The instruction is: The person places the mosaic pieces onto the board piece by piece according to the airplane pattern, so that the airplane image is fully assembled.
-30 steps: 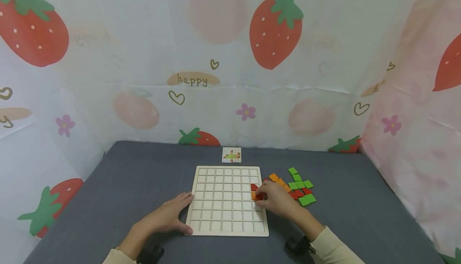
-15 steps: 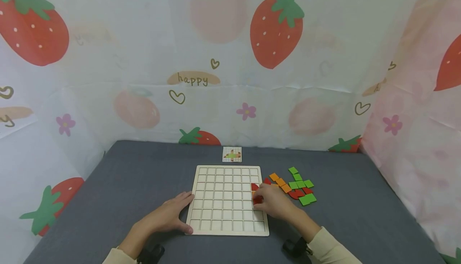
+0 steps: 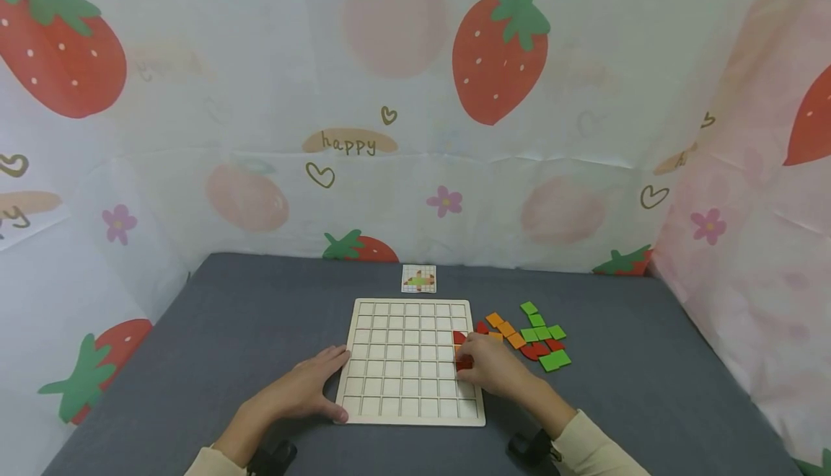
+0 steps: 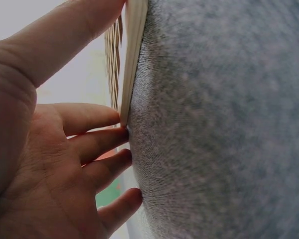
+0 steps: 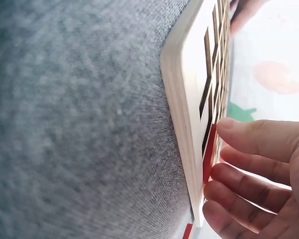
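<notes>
A pale wooden grid board [image 3: 396, 360] lies on the table. My left hand [image 3: 305, 384] rests along its left edge, fingers fairly straight; in the left wrist view the thumb and index fingertip touch the board's side [image 4: 131, 64]. Over the right column, my right hand [image 3: 496, 364] pinches a red tile [image 5: 209, 154] between thumb and fingers. That tile sits tilted at a cell, its edge raised above the grid in the right wrist view. Another red tile [image 3: 459, 337] lies farther up the same column, with an orange tile below it mostly covered by my fingers.
Right of the board lie loose orange tiles [image 3: 506, 329], green tiles [image 3: 555, 360] and red tiles [image 3: 531, 351]. A small card [image 3: 418, 279] with a coloured grid pattern lies behind the board. A strawberry-print cloth [image 3: 389, 195] hangs behind the grey table [image 3: 273, 303].
My right hand has shifted slightly toward me along the right column, bringing the red tile down to the cell below the orange one. The left hand has stayed in place.
</notes>
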